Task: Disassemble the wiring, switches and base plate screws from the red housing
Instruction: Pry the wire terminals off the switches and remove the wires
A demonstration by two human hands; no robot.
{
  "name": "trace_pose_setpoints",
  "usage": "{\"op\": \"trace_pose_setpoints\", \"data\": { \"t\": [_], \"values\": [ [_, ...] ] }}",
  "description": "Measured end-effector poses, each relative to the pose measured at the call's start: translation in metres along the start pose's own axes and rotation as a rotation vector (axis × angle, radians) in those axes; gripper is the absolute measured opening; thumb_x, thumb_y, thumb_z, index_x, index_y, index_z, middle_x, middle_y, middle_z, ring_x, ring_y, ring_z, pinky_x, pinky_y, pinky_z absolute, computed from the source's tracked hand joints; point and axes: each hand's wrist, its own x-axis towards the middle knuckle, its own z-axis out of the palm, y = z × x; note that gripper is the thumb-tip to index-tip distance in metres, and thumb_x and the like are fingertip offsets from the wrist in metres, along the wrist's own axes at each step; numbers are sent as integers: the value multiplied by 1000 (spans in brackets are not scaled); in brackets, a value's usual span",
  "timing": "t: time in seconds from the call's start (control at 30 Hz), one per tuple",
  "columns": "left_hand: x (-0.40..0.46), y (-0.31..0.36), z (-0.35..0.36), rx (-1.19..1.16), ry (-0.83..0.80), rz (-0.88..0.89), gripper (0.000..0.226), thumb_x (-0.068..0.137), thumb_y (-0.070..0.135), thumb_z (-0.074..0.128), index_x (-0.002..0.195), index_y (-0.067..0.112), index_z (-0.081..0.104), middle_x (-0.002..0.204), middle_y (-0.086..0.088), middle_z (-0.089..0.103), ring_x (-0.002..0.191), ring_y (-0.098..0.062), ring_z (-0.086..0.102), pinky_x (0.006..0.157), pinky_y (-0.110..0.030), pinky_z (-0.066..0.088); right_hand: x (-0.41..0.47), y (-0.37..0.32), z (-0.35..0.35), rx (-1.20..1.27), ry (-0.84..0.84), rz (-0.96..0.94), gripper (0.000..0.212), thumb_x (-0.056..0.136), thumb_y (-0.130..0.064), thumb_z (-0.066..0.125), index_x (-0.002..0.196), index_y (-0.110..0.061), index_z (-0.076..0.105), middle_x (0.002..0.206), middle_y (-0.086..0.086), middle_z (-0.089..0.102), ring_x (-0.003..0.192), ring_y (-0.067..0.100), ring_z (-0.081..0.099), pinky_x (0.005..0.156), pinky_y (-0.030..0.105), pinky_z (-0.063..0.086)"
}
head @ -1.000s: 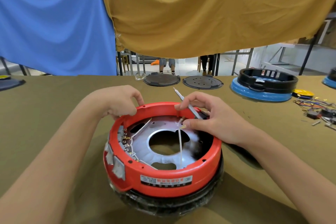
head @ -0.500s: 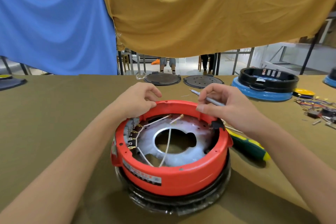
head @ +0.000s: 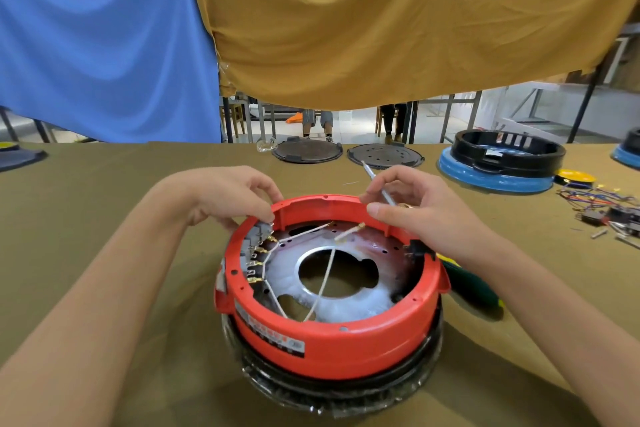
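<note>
- Head view: red housing [head: 332,340] sits on table [head: 86,218], w/ white wires [head: 323,282], switch block [head: 258,236] inside.
- L hand [head: 225,198] pinches switch block at rim.
- R hand [head: 426,215] curled round thin metal tool [head: 375,182].

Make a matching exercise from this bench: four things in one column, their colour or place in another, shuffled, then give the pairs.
Things:
1. housing
2. screwdriver shaft
3. loose wire pile
4. perforated round plate

Descriptions:
A. far right of the table
B. red
C. held in the right hand
D. far edge of the table, beside a plain dark disc

Pairs: 1-B, 2-C, 3-A, 4-D
</note>
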Motion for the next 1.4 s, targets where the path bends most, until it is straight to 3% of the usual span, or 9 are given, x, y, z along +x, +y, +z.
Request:
{"op": "trace_pose_setpoints", "data": {
  "t": [0.1,0.3,0.43,0.63,0.83,0.97,1.1,1.27,1.4],
  "values": [
    [6,4,12,-62,59,108,22,93,12,64,112,23,66,100,0,75,84,-17,75,77,-35,60,2,2,-4,1,110,11,9,89,-15,72,93,-20,66,98,5,75,99,29,67,97,48,51],
    [11,8,24,-121,108,186,34,95,34,64,127,30,55,123,13,66,105,-8,66,97,-33,50,3,7,-11,4,39,52,19,88,-14,74,102,-24,65,107,-7,74,105,11,68,94,29,54],
    [-1,2,8,18,-81,4,38,90,29,68,124,34,53,118,5,64,101,-12,67,82,-36,57,3,10,-12,-28,23,79,23,85,-13,76,101,-25,66,107,-6,74,102,14,69,92,28,56],
    [4,5,12,-76,-16,68,27,93,9,63,115,25,64,106,-7,74,91,-23,74,69,-35,60,5,9,-15,-44,73,81,15,86,-15,74,96,-23,67,99,-4,75,90,25,64,90,35,52],
    [17,2,22,-115,176,160,26,96,15,61,111,35,67,110,12,70,92,-4,68,75,-25,52,4,8,-13,-32,71,92,9,89,-17,71,95,-24,67,96,-3,75,74,5,59,74,20,51],
    [17,-4,20,-46,50,60,31,95,31,64,125,33,56,116,6,64,101,-14,66,83,-33,55,2,9,-8,-84,37,67,18,89,-21,71,104,-29,65,109,-16,70,101,-3,61,85,16,45],
    [16,-5,21,-36,26,96,25,96,22,62,120,29,59,111,0,70,94,-20,72,83,-39,61,1,9,-3,-12,-39,90,26,88,-15,73,110,-26,65,114,-13,70,102,3,66,87,18,49],
    [13,-5,18,-119,12,237,27,93,16,67,116,30,66,107,0,74,93,-19,73,82,-43,61,1,7,-10,43,56,35,21,90,-13,71,107,-24,68,108,-9,73,99,23,67,86,23,57],
    [12,2,22,-126,-27,334,31,92,19,71,117,35,65,107,1,74,95,-24,73,84,-47,59,0,5,-9,133,21,61,26,89,-12,72,112,-23,67,112,-8,73,105,17,68,89,26,56]
  ]
}}
